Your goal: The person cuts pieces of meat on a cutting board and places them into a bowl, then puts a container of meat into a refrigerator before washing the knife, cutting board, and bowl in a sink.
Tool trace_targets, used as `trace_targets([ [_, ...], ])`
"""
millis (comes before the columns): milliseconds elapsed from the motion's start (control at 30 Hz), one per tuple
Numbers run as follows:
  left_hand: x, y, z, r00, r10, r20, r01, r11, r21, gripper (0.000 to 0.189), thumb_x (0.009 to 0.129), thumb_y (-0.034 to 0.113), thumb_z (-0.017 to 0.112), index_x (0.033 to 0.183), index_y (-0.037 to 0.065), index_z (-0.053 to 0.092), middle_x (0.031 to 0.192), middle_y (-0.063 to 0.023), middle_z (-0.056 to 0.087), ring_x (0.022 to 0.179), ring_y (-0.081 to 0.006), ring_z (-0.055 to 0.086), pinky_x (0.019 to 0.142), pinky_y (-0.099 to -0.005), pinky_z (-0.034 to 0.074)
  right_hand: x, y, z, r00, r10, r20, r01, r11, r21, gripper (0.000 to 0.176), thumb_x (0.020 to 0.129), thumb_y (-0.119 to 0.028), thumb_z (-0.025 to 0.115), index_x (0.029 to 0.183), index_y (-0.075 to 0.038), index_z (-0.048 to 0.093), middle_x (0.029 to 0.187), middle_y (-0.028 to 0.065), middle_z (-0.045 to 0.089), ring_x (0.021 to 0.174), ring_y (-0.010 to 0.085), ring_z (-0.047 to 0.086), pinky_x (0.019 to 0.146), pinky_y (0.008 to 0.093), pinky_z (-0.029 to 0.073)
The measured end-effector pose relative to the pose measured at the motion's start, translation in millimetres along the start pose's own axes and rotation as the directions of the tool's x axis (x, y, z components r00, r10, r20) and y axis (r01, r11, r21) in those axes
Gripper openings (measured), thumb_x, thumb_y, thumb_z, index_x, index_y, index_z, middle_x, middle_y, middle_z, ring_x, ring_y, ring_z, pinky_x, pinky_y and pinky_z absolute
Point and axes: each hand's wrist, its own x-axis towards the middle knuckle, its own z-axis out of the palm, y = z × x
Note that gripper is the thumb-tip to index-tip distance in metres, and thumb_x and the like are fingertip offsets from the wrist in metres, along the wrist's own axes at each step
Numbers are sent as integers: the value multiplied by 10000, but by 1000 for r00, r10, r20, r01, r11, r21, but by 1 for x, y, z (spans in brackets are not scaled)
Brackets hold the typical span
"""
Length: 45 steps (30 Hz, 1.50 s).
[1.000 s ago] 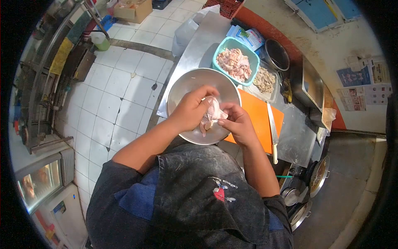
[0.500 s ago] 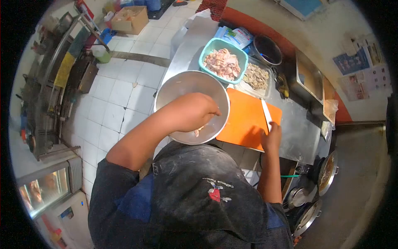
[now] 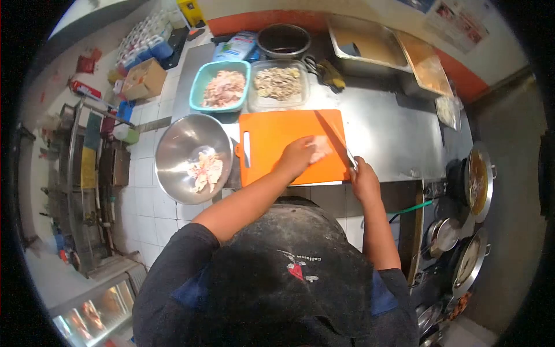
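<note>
On the orange cutting board [image 3: 266,127], my left hand [image 3: 296,158] has its fingers closed on a piece of raw chicken [image 3: 319,148]. My right hand [image 3: 366,178] grips the handle of a knife [image 3: 334,132], whose blade points away from me over the board's right side. To the left stands a steel bowl [image 3: 176,141] with pale raw chicken pieces [image 3: 205,172] inside. Behind the board, a turquoise tub [image 3: 194,92] holds a heap of raw chicken [image 3: 224,88]. Beside it, a clear plastic container [image 3: 256,106] holds small cut pieces [image 3: 278,84].
A dark round basin [image 3: 283,40] and steel trays [image 3: 370,69] line the wall on the steel table [image 3: 393,133]. Pans [image 3: 478,182] sit on the stove at right. Shelving [image 3: 87,173] and a cardboard box [image 3: 144,80] are at left.
My left hand has come out of the steel bowl to the board, with a piece of chicken. My right hand still holds the knife. The view has turned rightward.
</note>
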Motion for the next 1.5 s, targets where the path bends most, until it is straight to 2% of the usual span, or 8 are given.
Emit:
trace_targets([
  [167, -31, -31, -33, 964, -67, -257, 144, 945, 293, 602, 990, 206, 721, 1509, -70, 588, 1194, -176, 782, 1040, -222, 765, 903, -368, 593, -23, -2, -15, 992, 2, 130, -4, 1000, 17, 173, 1023, -150, 610, 1148, -31, 592, 1062, 287, 750, 996, 518, 717, 859, 609, 564],
  [233, -44, -34, -45, 919, 273, -284, -84, 840, 536, 540, 961, 215, 754, 1423, -49, 659, 1149, -197, 776, 1072, -278, 764, 941, -404, 586, -29, -10, -10, 983, 0, 186, 1, 1000, -5, 170, 1022, -146, 603, 1138, -24, 576, 1019, 300, 738, 973, 527, 710, 842, 622, 550],
  [367, -47, 4, -42, 919, 325, -224, 3, 562, 827, 443, 923, 227, 791, 1295, -6, 730, 1081, -195, 763, 1054, -346, 754, 947, -429, 584, -32, -34, -2, 957, -71, 281, 84, 996, -32, 172, 1032, -148, 563, 1134, -8, 563, 944, 308, 730, 931, 534, 722, 815, 637, 559],
  [433, -28, 3, -35, 859, 508, -56, -184, 410, 894, 342, 878, 226, 830, 1156, 33, 774, 1025, -171, 752, 1004, -375, 725, 916, -469, 577, -29, -42, 2, 944, -99, 314, 118, 992, -42, 179, 1048, -151, 532, 1156, -15, 571, 952, 297, 743, 945, 531, 738, 827, 637, 572],
  [567, -16, 3, -25, 921, 389, 11, -140, 304, 942, 238, 853, 217, 837, 1027, 57, 808, 974, -138, 749, 964, -381, 699, 886, -502, 561, -17, -60, 2, 931, -119, 344, 149, 987, -61, 187, 1078, -136, 464, 1138, -2, 581, 942, 292, 750, 913, 516, 752, 813, 619, 590],
  [733, -13, -14, -33, 832, 551, 63, -248, 267, 931, 90, 833, 158, 823, 844, 69, 816, 892, -112, 734, 914, -355, 692, 839, -500, 556, 3, -73, 14, 912, -79, 402, 129, 987, -97, 207, 1085, -146, 453, 1131, -3, 596, 961, 295, 753, 918, 502, 757, 812, 591, 604],
  [1100, -22, -20, -36, 775, 632, -1, -252, 311, 916, 94, 840, 178, 824, 841, 85, 817, 905, -85, 749, 927, -329, 709, 869, -480, 553, -87, 14, -47, 862, 110, 495, 45, 956, -290, 157, 1038, -142, 499, 1114, -17, 555, 954, 306, 739, 896, 542, 722, 790, 638, 559],
  [1500, -39, -32, -39, 794, 607, 17, -253, 305, 918, 67, 856, 157, 826, 871, 93, 810, 888, -80, 764, 890, -319, 718, 856, -460, 549, -14, -80, 10, 849, -65, 524, 146, 983, -115, 189, 1060, -135, 474, 1134, 6, 576, 983, 305, 749, 924, 523, 743, 831, 637, 575],
])
